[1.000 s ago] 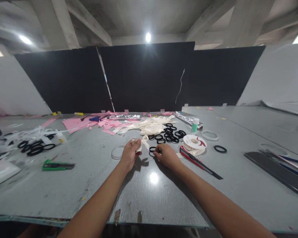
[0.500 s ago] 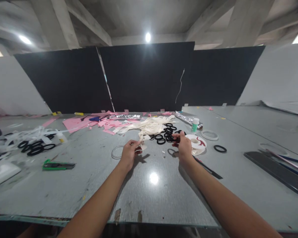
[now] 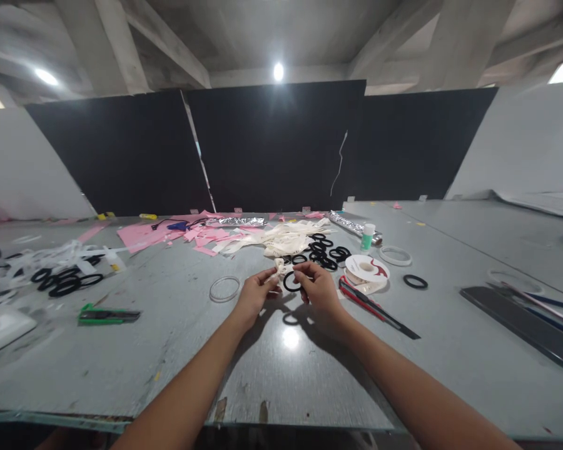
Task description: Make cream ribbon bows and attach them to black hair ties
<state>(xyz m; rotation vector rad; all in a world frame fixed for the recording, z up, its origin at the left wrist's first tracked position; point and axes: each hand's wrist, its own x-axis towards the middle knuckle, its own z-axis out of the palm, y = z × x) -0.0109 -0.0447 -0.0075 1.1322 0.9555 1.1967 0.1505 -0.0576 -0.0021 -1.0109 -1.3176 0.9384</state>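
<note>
Between the thumb and fingers of my left hand (image 3: pixel 258 294) is a cream ribbon (image 3: pixel 279 267), bunched or knotted near the fingertips. My right hand (image 3: pixel 319 287) pinches a black ring (image 3: pixel 286 284), held upright above the table right beside the ribbon. Whether ring and ribbon touch I cannot tell. Just beyond my hands lies a pile of black rings (image 3: pixel 321 253), and behind it a heap of cream ribbon strips (image 3: pixel 286 237). A white ribbon spool (image 3: pixel 366 269) sits to the right of my right hand.
A red box cutter (image 3: pixel 370 306) lies right of my right forearm, a green box cutter (image 3: pixel 107 315) far left. A clear ring (image 3: pixel 224 289) rests by my left hand. A glue stick (image 3: pixel 367 237) stands behind the spool. Pink paper scraps (image 3: pixel 145 234) lie at the back.
My right hand has come away from the pile of rings, moving left with one black ring. My left hand has shifted slightly right with the ribbon, so both hands are now close together.
</note>
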